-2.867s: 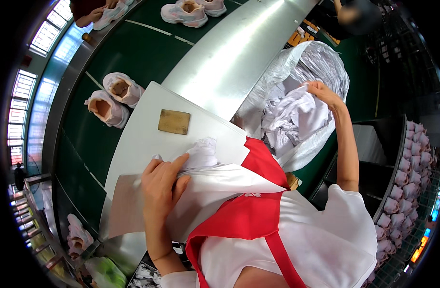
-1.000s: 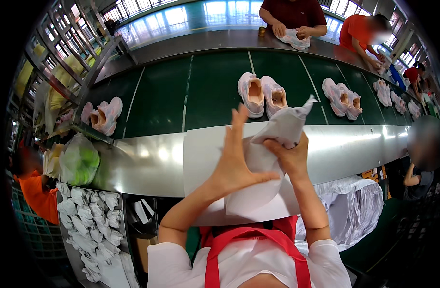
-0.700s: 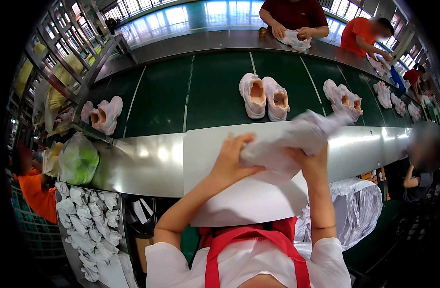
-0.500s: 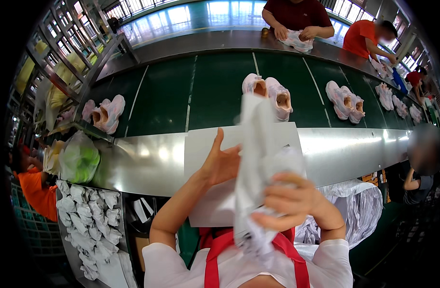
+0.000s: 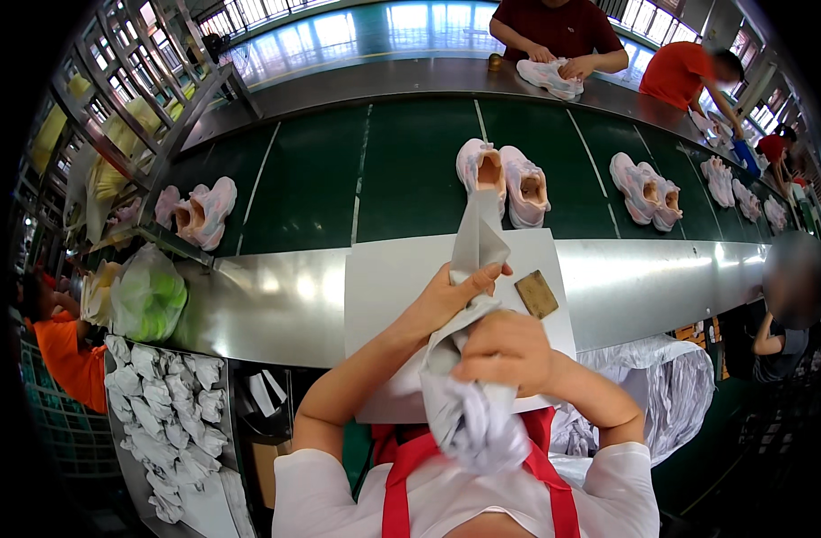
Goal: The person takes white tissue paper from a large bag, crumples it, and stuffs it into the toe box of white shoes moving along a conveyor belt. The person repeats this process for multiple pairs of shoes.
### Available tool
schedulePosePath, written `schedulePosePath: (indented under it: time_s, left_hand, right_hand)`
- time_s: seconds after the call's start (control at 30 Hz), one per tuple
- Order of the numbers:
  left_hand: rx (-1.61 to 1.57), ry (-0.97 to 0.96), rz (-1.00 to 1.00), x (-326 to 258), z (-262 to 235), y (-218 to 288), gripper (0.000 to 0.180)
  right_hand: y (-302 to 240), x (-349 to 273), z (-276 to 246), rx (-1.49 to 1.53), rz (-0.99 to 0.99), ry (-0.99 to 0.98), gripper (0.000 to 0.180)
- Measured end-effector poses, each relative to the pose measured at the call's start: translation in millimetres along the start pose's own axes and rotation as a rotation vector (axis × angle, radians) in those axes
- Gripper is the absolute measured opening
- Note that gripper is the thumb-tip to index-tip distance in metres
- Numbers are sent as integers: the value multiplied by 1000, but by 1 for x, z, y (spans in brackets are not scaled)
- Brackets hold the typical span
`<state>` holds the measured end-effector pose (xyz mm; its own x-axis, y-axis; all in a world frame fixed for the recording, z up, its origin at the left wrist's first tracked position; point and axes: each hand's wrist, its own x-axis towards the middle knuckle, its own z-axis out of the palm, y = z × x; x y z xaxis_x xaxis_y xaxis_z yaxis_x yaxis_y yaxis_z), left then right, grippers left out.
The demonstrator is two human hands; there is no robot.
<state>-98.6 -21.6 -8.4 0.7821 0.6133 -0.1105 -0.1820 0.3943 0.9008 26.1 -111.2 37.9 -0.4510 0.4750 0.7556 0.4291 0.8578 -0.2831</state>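
Both hands grip one long sheet of white tissue paper (image 5: 471, 386) over the white board (image 5: 384, 287). My left hand (image 5: 446, 296) holds the sheet high up, where it rises in a narrow twisted strip. My right hand (image 5: 505, 351) is closed around the middle, and the crumpled lower end hangs toward my red apron. A pair of white and pink shoes (image 5: 503, 179) stands on the green belt (image 5: 312, 179) just beyond the board. A small brown pad (image 5: 537, 294) lies on the board to the right of my hands.
More shoe pairs sit on the belt at left (image 5: 200, 211) and right (image 5: 645, 186). People work across the belt (image 5: 558, 36). A bin of crumpled paper wads (image 5: 164, 403) is at lower left, a green bag (image 5: 151, 296) beside it, and a plastic-lined bin (image 5: 661, 394) at right.
I turned from the plastic-lined bin to the board with paper. In the last second the sheet went from spread between my hands to gathered into a narrow twisted strip, my right hand lower.
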Motion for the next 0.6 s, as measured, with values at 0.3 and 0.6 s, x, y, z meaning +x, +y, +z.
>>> schedulePosePath:
  time_s: [0.3, 0.6]
  left_hand:
    - [185, 51, 348, -20, -6, 12, 86]
    - [350, 424, 432, -4, -7, 20, 39]
  right_hand:
    - [17, -2, -6, 239, 914, 64, 59]
    - [23, -3, 26, -399, 734, 43, 90]
